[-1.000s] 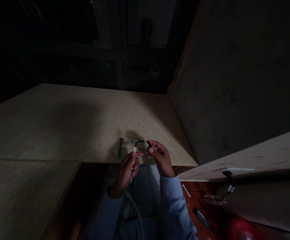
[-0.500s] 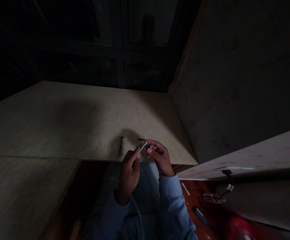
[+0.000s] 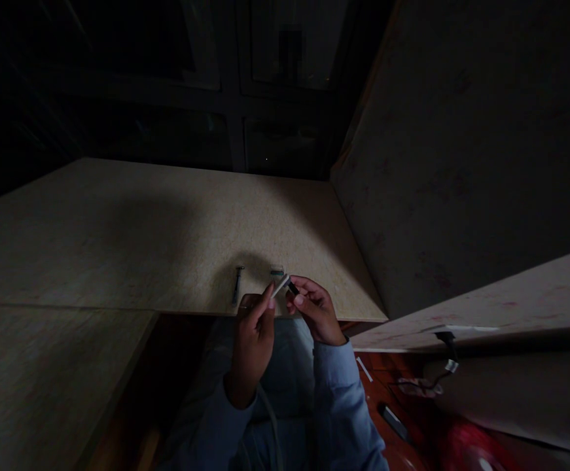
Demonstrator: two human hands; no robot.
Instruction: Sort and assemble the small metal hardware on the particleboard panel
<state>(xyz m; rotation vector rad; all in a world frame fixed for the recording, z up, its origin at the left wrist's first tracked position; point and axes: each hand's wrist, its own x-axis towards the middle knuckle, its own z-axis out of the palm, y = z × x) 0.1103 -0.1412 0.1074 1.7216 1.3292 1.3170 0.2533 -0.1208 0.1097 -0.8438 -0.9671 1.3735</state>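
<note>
My left hand (image 3: 254,340) is closed, pinching a slim white stick-like piece (image 3: 280,285) between thumb and fingertips. It slants up to the right. My right hand (image 3: 315,313) is closed on a short black piece (image 3: 293,288), whose upper end meets the white piece's tip; whether they are joined I cannot tell. Just beyond the fingertips, a small box-like item (image 3: 277,269) with a dark front edge lies on the tabletop (image 3: 206,229). Left of it lies what looks like a razor (image 3: 237,284), its narrow head pointing away from me.
A dark window (image 3: 238,131) stands behind the tabletop, and a patterned wall (image 3: 461,163) rises on the right. On the red floor lie a white strip (image 3: 364,369) and a dark oblong object (image 3: 393,422). A black plug (image 3: 445,337) with a cable is at the right wall.
The right fingers have shifted slightly, and more of the black piece shows below the white tip. Both hands stay in nearly the same place.
</note>
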